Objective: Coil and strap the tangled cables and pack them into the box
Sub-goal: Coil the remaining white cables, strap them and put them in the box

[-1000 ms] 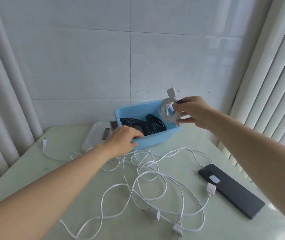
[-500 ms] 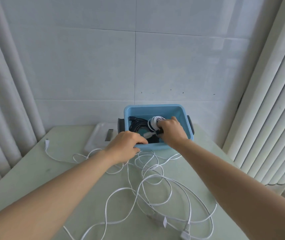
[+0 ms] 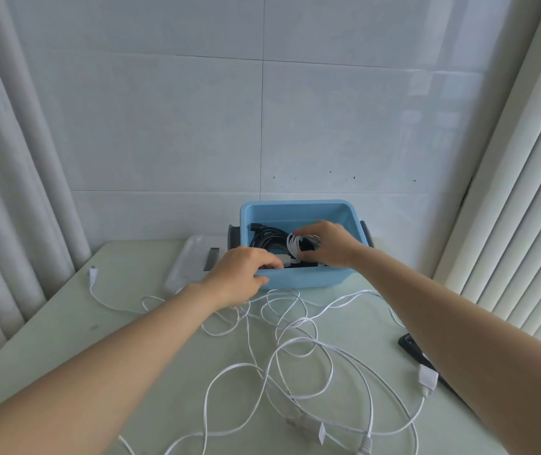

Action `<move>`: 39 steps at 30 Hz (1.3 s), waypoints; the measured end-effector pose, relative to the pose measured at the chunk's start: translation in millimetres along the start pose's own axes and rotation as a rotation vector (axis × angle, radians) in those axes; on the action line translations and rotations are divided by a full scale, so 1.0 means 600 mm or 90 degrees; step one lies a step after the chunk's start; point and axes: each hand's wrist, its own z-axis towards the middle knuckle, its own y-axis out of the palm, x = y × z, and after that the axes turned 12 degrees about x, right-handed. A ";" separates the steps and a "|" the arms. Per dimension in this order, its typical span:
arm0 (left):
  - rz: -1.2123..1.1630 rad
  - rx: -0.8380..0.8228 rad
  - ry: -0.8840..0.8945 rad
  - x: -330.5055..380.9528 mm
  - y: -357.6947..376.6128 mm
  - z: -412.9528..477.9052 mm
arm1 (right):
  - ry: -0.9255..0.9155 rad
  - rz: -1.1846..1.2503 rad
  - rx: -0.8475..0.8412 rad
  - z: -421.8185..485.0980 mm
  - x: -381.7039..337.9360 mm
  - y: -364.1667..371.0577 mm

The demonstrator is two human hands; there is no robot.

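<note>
A light blue box (image 3: 298, 211) stands at the table's far edge against the wall. Coiled black cables (image 3: 264, 238) lie inside it. My right hand (image 3: 323, 243) is down in the box, fingers curled round a small white cable coil (image 3: 292, 246) that rests on the black coils. My left hand (image 3: 241, 277) grips the box's near left rim, its fingertips inside by a white plug end. Tangled white cables (image 3: 295, 349) sprawl loose over the pale green table (image 3: 65, 339) in front of the box.
A clear plastic lid (image 3: 187, 267) lies left of the box. A black phone (image 3: 410, 344) shows partly under my right forearm, a white plug (image 3: 426, 377) beside it. Another white plug (image 3: 93, 275) lies at far left. Curtains hang on both sides.
My right hand brought the white coil from above the box's right edge down inside onto the black coils. My left hand stayed on the box's rim.
</note>
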 end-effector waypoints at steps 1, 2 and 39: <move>-0.009 0.002 -0.003 -0.002 0.000 0.001 | 0.008 -0.010 -0.002 0.004 0.001 0.007; -0.013 0.005 -0.005 -0.004 0.001 0.003 | 0.019 -0.024 -0.002 0.006 0.002 0.011; -0.094 -0.039 -0.100 0.149 -0.093 -0.228 | -0.019 0.239 0.117 -0.404 -0.136 -0.044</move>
